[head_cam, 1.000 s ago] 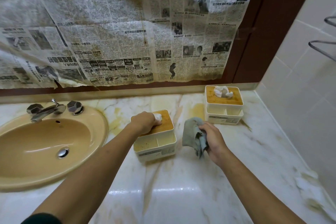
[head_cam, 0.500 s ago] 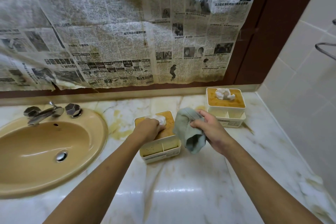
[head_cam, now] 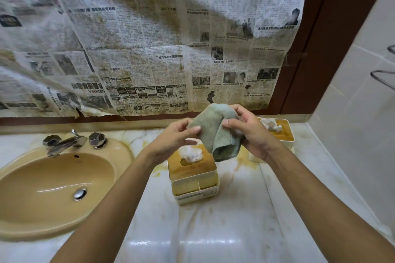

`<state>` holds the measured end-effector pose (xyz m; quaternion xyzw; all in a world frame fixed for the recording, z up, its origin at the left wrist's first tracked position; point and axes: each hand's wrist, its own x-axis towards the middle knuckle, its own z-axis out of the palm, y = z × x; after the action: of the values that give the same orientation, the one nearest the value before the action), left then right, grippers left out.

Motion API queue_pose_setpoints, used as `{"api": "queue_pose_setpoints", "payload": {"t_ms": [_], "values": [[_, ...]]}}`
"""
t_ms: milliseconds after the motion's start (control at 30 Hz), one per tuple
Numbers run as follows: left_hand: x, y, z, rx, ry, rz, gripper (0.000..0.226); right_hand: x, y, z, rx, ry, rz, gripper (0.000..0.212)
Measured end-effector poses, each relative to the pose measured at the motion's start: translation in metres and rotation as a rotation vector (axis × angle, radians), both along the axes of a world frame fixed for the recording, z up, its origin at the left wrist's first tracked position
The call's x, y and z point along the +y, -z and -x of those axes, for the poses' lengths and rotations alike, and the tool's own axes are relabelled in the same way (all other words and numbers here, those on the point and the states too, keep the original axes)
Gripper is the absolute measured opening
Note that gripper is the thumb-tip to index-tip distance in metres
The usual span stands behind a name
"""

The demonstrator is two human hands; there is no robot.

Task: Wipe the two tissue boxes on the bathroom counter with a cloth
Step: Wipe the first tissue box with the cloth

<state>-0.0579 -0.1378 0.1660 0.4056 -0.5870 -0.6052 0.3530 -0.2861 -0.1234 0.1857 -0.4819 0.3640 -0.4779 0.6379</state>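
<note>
At 9 o'clock sat the tan sink (head_cam: pixel 32 194), with its silver tap (head_cam: pixel 65 143) at the sink's 12 o'clock. Next came the left hand (head_cam: pixel 171 140), held up in the air. Its thumb and fingers pinched the left edge of the green cloth (head_cam: pixel 214 132). At 6 o'clock from the cloth stood the near tissue box (head_cam: pixel 193 170) on the marble counter (head_cam: pixel 213 230). A white tissue (head_cam: pixel 190 153) stuck out of its brown lid. The cloth did not touch the box. The right hand (head_cam: pixel 254 134) had its fingers curled round the right side of the cloth. At 3 o'clock from the cloth, behind that hand, stood the far tissue box (head_cam: pixel 285 133), partly hidden.

The cloth looked soft, light and floppy, so it would probably work best bunched into a pad in one hand. The boxes looked light and hard, and the counter looked shiny, so a box might slide when rubbed. Holding a box by its side wall with the free hand would likely help. The tissue could tear, so wiping around it seemed safer.
</note>
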Motion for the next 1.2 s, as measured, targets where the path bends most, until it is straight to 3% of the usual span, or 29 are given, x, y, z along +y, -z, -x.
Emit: {"api": "queue_pose_setpoints", "payload": {"t_ms": [100,233,467,567,633,700,833,900,1033,1200], "values": [[-0.005,-0.025,-0.004,0.043,-0.031,0.073,0.014,-0.004,-0.018,-0.001,0.046,0.067,0.024,0.052],[-0.004,-0.05,-0.005,0.003,-0.071,0.211,0.008,-0.006,-0.029,-0.001,0.172,0.087,0.086,0.059],[0.005,-0.079,-0.016,-0.035,-0.092,0.291,0.006,0.001,-0.051,0.001,0.373,0.019,0.262,0.026],[0.011,-0.093,-0.016,-0.022,-0.087,0.332,0.006,0.003,-0.068,0.0,0.398,0.103,0.381,0.02],[0.015,-0.096,-0.011,-0.032,-0.081,0.328,0.01,0.005,-0.071,-0.006,0.363,0.146,0.38,0.016],[0.019,-0.091,-0.005,-0.072,-0.12,0.299,0.014,0.007,-0.064,-0.015,0.331,0.115,0.236,0.018],[0.021,-0.07,-0.001,-0.074,-0.162,0.144,0.016,0.015,-0.026,-0.025,0.318,-0.058,-0.098,0.052],[0.021,-0.063,-0.009,-0.04,-0.103,0.01,0.019,0.017,-0.012,-0.024,0.272,-0.017,-0.127,0.06],[0.021,-0.049,-0.024,0.034,-0.038,-0.132,0.051,0.016,-0.006,-0.015,0.111,0.037,-0.139,0.063],[0.023,-0.055,-0.024,0.138,-0.089,0.075,0.037,0.019,-0.018,-0.014,0.015,0.012,-0.02,0.049]]}}
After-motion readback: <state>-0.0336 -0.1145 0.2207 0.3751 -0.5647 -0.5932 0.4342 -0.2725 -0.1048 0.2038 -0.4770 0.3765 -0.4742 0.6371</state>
